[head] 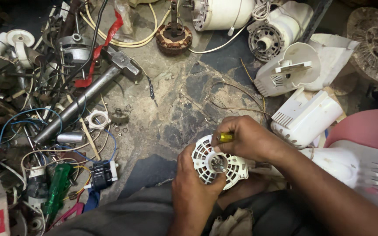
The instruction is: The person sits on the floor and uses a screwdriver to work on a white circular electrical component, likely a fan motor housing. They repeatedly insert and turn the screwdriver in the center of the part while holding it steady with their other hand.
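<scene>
- Here the left hand grips the white vented motor housing over the lap, thumb near its metal hub.
- The right hand is closed around a yellow-handled screwdriver above the housing.
- Likely light, stiff plastic with brittle ribs; best held by the rim.
- Around lie tangled wires and a grey steel pipe.

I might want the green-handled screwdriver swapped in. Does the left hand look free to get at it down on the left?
Probably not right away: the left hand is gripping the white vented motor cover. The green-handled screwdriver lies to its left, on top among the wires, with nothing over it.
</scene>
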